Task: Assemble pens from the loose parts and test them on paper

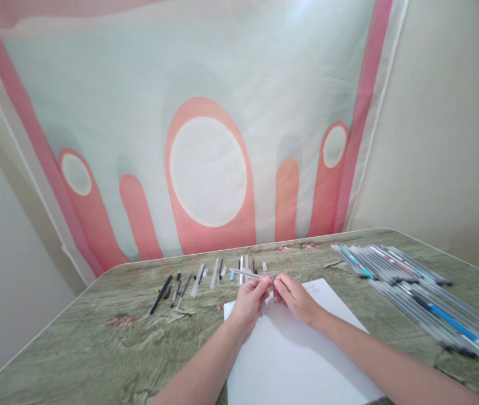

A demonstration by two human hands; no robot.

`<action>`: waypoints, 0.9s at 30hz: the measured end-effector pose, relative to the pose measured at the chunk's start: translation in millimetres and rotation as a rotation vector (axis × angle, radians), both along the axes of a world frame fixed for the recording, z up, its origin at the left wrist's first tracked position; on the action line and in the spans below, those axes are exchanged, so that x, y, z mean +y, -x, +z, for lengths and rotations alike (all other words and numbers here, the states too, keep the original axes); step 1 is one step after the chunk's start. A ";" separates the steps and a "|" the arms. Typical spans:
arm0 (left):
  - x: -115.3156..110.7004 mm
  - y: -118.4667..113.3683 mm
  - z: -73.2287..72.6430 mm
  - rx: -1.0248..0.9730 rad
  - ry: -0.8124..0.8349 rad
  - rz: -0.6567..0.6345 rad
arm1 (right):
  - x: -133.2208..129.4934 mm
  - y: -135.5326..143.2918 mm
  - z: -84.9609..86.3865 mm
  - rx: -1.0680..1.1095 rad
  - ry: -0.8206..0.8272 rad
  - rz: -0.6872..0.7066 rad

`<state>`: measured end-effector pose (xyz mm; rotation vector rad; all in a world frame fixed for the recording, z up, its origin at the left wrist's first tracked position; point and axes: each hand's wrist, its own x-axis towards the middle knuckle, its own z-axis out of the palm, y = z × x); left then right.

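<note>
My left hand (pixel 249 302) pinches a slim, pale grey pen (pixel 244 273) whose free end points to the left, away from my fingers. Close beside it, my right hand (pixel 297 299) has its thumb and fingers closed at the pen's other end. My fingers hide that end, so its tip or cap cannot be made out. Both hands are above a white sheet of paper (pixel 281 360), which bears small dark marks near its top. Beyond the hands lie clear pen barrels (pixel 214 274) and other small pen parts.
At the left of the wood-patterned table (pixel 83 337) lie a black pen (pixel 160 295) and several dark pen parts. Two rows of grey pens (pixel 395 264), a few with blue or red, cover the right side. A printed cloth (pixel 209 67) hangs behind the table.
</note>
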<state>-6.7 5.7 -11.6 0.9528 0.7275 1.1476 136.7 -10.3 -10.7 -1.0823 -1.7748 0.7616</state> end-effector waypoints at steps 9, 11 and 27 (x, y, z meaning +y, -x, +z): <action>-2.8 -2.3 3.6 0.017 0.012 0.029 | 3.8 -0.1 -5.1 0.172 0.149 0.073; -2.6 -2.0 4.0 0.015 0.013 0.030 | 2.6 -1.4 -2.7 0.152 0.128 0.047; -2.9 -3.1 3.2 -0.020 0.002 0.040 | 5.7 0.7 -6.6 0.163 0.125 0.037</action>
